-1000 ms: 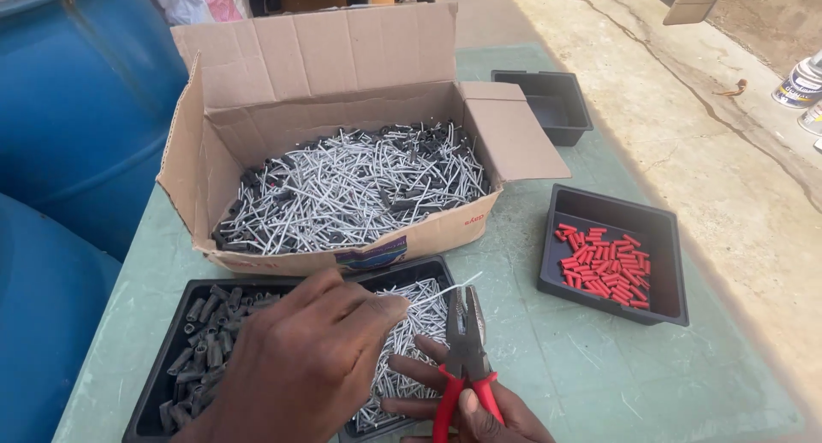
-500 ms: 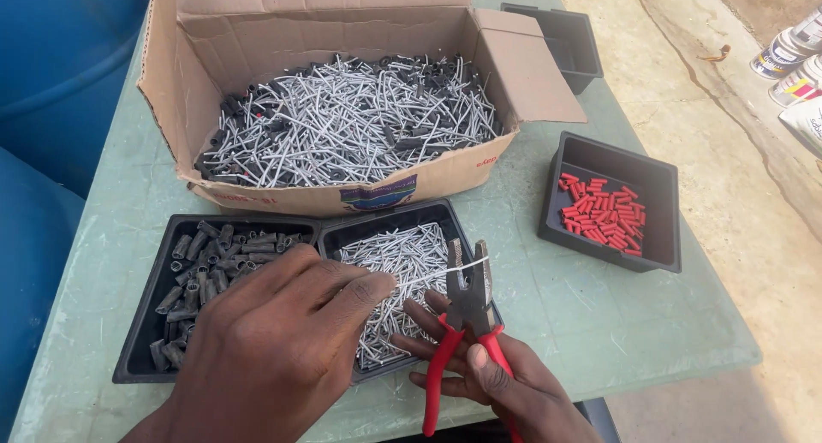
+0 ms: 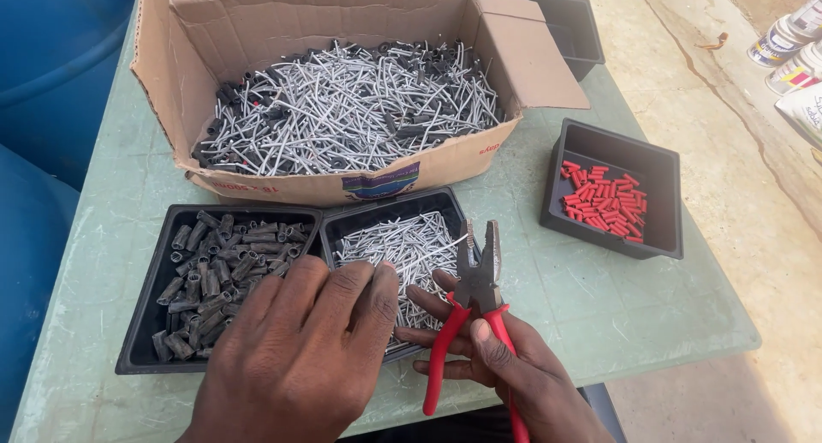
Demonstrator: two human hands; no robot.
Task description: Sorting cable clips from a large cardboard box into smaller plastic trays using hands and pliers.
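- Sorting small hardware, judged as the step in hand: picking a nail from the tray for the pliers.
- Left hand (image 3: 300,357), at 6 o'clock: palm down, fingers (image 3: 377,293) spread flat over the near edge of the nail tray (image 3: 445,205); whether a nail is pinched beneath cannot be told.
- Right hand (image 3: 505,366), at 5 o'clock: fingers closed round the red handles of the pliers (image 3: 475,280); jaws slightly parted, nothing seen between them, tips pointing to 12 o'clock over the tray's right edge.
- Loose silver nails (image 3: 402,242) fill that tray.
- Black tray of dark grey sleeves (image 3: 218,276), at 9 o'clock, touching the nail tray.
- Black tray of red sleeves (image 3: 604,199), at 2 o'clock, apart on the green surface (image 3: 565,306).
- Cardboard box (image 3: 205,75), at 12 o'clock, heaped with sleeved nails.
- Next move, as judged: needs one nail singled out and set squarely in the jaws.
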